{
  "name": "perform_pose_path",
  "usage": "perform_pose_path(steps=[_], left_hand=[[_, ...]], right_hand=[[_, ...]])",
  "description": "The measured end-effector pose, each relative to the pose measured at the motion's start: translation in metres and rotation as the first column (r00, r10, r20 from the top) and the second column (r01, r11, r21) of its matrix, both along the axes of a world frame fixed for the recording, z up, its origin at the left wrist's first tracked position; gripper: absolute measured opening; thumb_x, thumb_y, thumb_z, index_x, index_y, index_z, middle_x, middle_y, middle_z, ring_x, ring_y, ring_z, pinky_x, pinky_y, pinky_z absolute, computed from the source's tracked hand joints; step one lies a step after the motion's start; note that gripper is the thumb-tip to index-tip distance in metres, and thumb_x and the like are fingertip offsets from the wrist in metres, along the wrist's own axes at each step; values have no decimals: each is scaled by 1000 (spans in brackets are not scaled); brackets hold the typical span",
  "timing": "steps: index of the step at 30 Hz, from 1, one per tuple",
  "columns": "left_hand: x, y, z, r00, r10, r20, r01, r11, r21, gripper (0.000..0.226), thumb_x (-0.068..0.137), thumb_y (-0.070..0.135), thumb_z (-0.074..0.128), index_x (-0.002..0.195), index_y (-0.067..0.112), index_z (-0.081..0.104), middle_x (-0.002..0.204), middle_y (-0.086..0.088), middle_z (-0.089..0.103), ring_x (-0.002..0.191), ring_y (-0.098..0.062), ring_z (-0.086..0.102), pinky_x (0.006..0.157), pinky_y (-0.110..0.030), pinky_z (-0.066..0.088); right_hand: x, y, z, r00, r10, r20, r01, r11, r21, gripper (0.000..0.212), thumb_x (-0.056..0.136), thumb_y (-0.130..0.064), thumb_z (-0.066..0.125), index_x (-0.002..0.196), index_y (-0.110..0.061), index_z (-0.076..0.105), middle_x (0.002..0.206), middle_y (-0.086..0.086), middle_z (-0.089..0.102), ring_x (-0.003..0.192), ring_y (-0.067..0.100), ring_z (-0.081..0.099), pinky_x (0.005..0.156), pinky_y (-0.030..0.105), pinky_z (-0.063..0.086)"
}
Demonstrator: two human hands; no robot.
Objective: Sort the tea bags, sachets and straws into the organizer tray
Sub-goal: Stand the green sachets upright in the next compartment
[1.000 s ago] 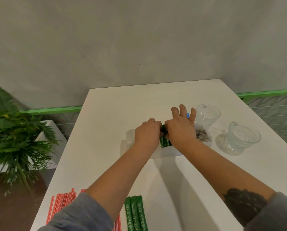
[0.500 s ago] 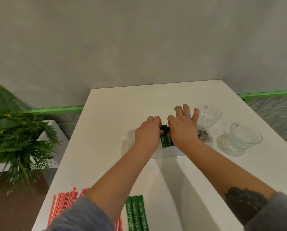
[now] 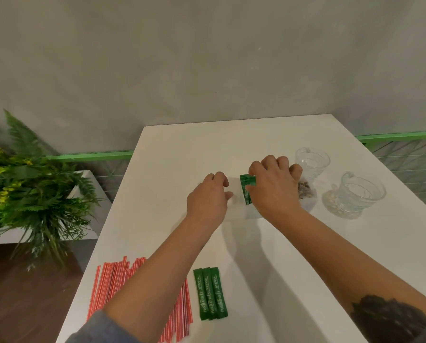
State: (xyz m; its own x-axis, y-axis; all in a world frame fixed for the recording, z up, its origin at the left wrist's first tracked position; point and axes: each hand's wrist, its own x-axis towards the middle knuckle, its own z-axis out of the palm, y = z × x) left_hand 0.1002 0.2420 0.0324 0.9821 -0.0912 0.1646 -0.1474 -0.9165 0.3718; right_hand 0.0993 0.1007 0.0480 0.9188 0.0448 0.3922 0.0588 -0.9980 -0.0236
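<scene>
Pinching green sachets (image 3: 246, 188) lengthwise away from viewer, right hand (image 3: 273, 189), left hand (image 3: 208, 198) seemingly loose, empty

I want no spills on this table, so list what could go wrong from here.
1. The right hand works the green sachets close beside the nearer glass cup; a wide pull-back might knock it.
2. The white organizer tray blends into the white table and the hands hide most of it, so sachets may land in the wrong compartment.
3. The left forearm crosses the red straws and could drag them off the edge.
</scene>
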Motion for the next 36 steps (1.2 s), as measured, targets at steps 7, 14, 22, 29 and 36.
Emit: perform_pose_path(steps=[7,14,22,29,36], left_hand=[[-35,26,-13,996,12,-89,-12,1000,-2,21,96,33,48,113,20,51,108,0,58,94,-21,59,76,-34,48],[-69,45,-27,982,34,-185,-32,999,14,22,94,37,50,110,22,53,105,2,59,95,-19,58,76,-33,47],[-100,49,-30,919,57,-390,-16,994,107,37,81,50,60,107,24,57,102,5,63,96,-17,59,71,-27,42],[-110,43,-34,884,64,-464,19,985,173,38,74,48,68,97,18,63,95,2,66,89,-17,62,74,-31,53],[-111,37,-38,888,90,-452,-22,988,154,29,73,38,69,95,18,66,92,2,68,86,-17,64,65,-28,51]], right_hand=[[-42,18,-11,997,33,-75,-19,984,176,29,86,-35,60,111,-22,56,109,-1,55,107,25,44,85,37,19],[-69,31,-26,984,59,-167,-16,969,247,28,88,-41,54,113,-28,50,108,-8,59,107,19,45,83,35,18],[-86,41,-35,979,45,-198,6,968,252,27,88,-42,54,112,-29,51,104,-8,61,105,18,47,82,35,22],[-94,44,-36,978,48,-205,9,964,267,27,88,-42,53,112,-30,51,103,-9,61,105,17,48,79,34,20],[-100,46,-39,963,57,-264,23,957,290,23,88,-43,52,107,-31,54,97,-9,63,102,16,52,79,34,20]])
